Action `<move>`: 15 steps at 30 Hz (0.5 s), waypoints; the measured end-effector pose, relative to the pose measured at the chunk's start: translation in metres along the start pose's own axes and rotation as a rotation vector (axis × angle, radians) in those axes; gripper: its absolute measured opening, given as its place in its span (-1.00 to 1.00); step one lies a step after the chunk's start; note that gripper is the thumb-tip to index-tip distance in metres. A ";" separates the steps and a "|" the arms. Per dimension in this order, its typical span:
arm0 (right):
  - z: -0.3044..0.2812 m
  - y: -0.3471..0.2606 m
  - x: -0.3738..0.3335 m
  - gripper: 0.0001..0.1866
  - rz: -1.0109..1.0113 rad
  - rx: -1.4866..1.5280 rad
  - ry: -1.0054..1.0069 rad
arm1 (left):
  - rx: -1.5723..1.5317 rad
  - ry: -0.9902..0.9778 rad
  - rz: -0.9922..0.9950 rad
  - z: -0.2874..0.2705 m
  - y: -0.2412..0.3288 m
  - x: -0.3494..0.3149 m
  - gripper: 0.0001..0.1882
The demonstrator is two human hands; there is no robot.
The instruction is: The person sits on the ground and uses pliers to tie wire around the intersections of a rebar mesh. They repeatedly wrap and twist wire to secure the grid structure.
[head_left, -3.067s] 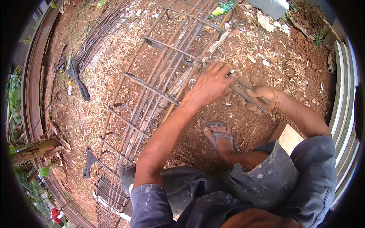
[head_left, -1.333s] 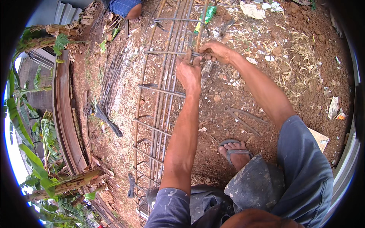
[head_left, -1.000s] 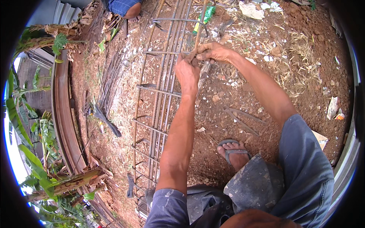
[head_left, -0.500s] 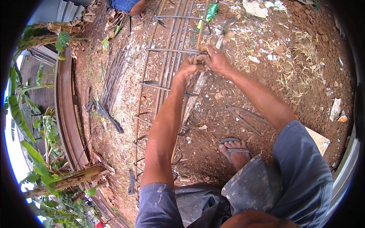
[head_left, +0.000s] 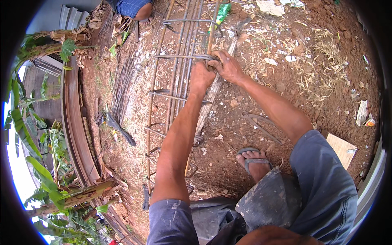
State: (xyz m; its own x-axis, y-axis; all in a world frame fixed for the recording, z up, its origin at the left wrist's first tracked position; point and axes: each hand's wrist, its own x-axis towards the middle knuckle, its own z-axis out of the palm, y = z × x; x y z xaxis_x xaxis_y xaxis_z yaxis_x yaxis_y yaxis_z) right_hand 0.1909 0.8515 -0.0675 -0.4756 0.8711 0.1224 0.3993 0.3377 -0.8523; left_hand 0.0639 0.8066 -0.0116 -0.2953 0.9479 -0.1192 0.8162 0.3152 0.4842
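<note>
A long cage of rusty steel reinforcing bars [head_left: 157,77] lies on the ground ahead of me, with bent square stirrups [head_left: 179,56] around the bars. At the right corner of one stirrup my two hands meet. My right hand [head_left: 228,68] is closed around that corner, its index finger above the stirrup and its thumb below. Just beneath, my left hand [head_left: 201,77] is closed against the right long bar, knuckles up. Its fingertips are hidden, so anything small pinched there cannot be made out. A wooden strip [head_left: 210,98] lies under the cage's right side.
Pincers [head_left: 261,125] lie on the soil near my sandalled foot [head_left: 256,161]. Loose bars [head_left: 122,87] and a dark tool-like piece [head_left: 118,128] lie left of the cage. Another person's knee [head_left: 143,12] shows at the top. A board [head_left: 341,149] lies at right.
My left hand has rolled over, so its knuckles now face up and its fingers are tucked out of sight. The right hand stays at the stirrup corner. The view has shifted slightly.
</note>
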 end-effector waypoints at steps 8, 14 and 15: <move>0.009 0.002 0.000 -0.37 -0.010 0.095 -0.009 | 0.466 0.000 0.108 -0.024 0.024 -0.019 -0.72; 0.008 0.004 -0.002 -0.37 -0.046 0.180 0.156 | 0.515 -0.224 0.272 -0.067 0.028 -0.011 -0.61; 0.004 0.003 -0.001 -0.36 -0.040 0.220 0.126 | 0.491 -0.285 0.280 -0.075 0.026 -0.006 -0.55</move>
State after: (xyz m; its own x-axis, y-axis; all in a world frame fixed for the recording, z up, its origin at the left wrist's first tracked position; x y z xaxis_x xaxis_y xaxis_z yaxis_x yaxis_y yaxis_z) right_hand 0.1893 0.8496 -0.0724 -0.3810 0.9006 0.2092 0.1950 0.2994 -0.9340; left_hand 0.0494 0.8052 0.0665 0.0507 0.9510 -0.3049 0.9961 -0.0261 0.0843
